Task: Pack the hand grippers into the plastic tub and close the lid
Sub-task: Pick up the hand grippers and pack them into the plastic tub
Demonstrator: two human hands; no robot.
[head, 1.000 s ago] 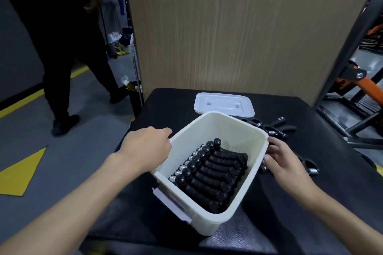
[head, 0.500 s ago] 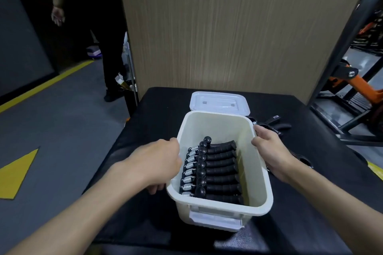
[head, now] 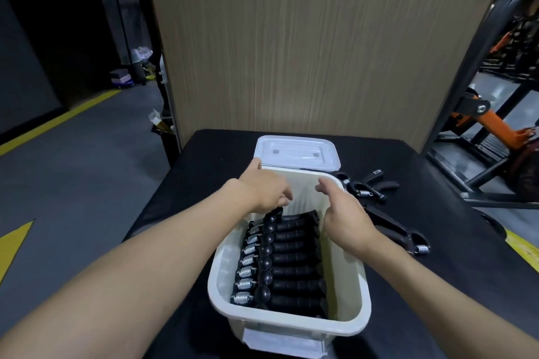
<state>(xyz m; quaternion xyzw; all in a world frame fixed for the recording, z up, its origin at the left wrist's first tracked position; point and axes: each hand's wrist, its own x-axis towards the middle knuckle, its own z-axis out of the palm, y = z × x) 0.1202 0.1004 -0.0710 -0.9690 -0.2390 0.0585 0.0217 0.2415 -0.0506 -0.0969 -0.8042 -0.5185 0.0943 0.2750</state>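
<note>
You are reaching both hands into the white rectangular plastic tub (head: 363, 280), which is sitting on the black-topped table (head: 204, 172). Inside it, a row of black foam-handled hand grippers with steel coil springs (head: 291, 268) is lying side by side, running from the tub's near wall almost to its far wall.

Your left hand (head: 262, 191) is hovering over the tub's far left corner, fingers curling down onto the knob of the farthest gripper in the row. Whether they are pinching it or only touching it cannot be told. Your right hand (head: 347, 220) is hanging over the tub's far right side, fingers loosely bent, thumb spread, holding nothing.

The flat white plastic lid (head: 297, 151) is lying on the table just beyond the tub's far wall, off the tub. Several loose black hand grippers (head: 369, 188) are waiting on the table to the right of the tub, some near its far right corner and one beside its right wall.

Packing is looking well advanced but unfinished. The loose grippers are yet to go in, probably on top of the row or into the gap at the tub's far end, and the lid is yet to be fitted.
</note>
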